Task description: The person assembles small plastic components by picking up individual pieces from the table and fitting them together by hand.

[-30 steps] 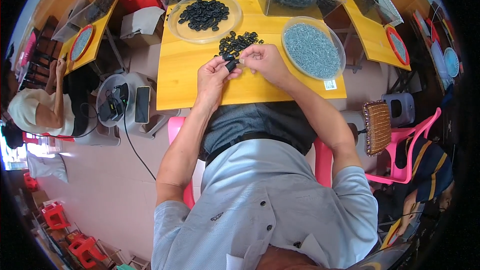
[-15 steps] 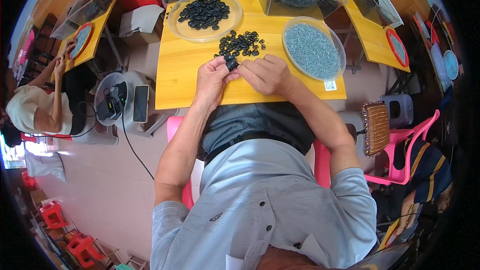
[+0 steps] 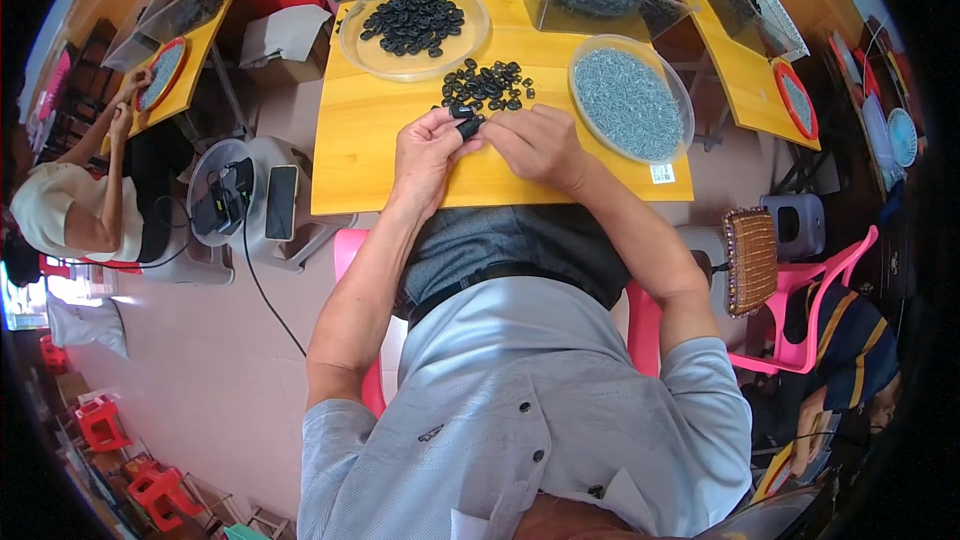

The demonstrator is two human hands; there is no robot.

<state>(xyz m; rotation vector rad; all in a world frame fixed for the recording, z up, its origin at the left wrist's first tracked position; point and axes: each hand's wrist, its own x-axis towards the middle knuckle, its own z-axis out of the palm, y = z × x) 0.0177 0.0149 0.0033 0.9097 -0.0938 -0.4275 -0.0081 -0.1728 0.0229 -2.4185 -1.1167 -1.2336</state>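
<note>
My left hand (image 3: pixel 422 162) is closed over the table's near edge, its thumb and finger pinching a small black plastic piece (image 3: pixel 476 123). Black covering shows at the tips of that thumb and finger, so the piece's outline is hard to separate. My right hand (image 3: pixel 542 150) meets it from the right, fingers pressed together at the piece's end; whatever they grip is too small or hidden. Just beyond lies a loose pile of black oval pieces (image 3: pixel 488 86) on the yellow table (image 3: pixel 365 145). To the right, a round clear tray (image 3: pixel 689 125) holds many small silvery screws (image 3: pixel 628 100).
Another round clear tray (image 3: pixel 470 50) with black pieces stands far left. Behind are clear bins (image 3: pixel 600 15) of black parts. A stool at left bears a phone (image 3: pixel 282 202), beside a tub of cables (image 3: pixel 205 195). A co-worker (image 3: pixel 75 210) sits at the left table.
The view has shifted slightly. My fingers have moved a little around the black piece, and the left thumb and finger show more separately. Both hands stay together at the same spot.
</note>
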